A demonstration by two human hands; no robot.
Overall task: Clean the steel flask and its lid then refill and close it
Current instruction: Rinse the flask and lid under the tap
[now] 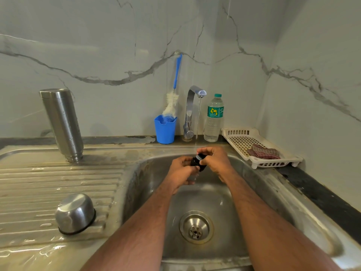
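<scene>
Both hands meet over the sink [273, 194], the left hand [180, 170] and right hand [214, 160] curled round the small black lid [199, 161] and holding it just under the thin stream from the tap [192, 110], apparently so the running water rinses it while the fingers turn or rub it. Run-off falls straight into the basin, above the drain [196, 226].

At the back left of the drainboard [48, 184], the flask [62, 124] stands upside down on its threaded mouth, beaded with drops, most likely set there to drain. Near the front left edge, a steel cup [75, 213] lies mouth down on the ribs, probably for the same reason.

Along the back edge of the counter, a blue holder [165, 130] keeps a bottle brush [172, 98] upright and within reach, just left of the tap. On the tap's right, a water bottle [214, 118] stands capped, perhaps waiting for the refill. In the back right corner, a white rack [244, 139] carries a folded cloth [262, 152].

By this evidence the task appears about midway: lid washing under way, refilling and closing not yet done.
</scene>
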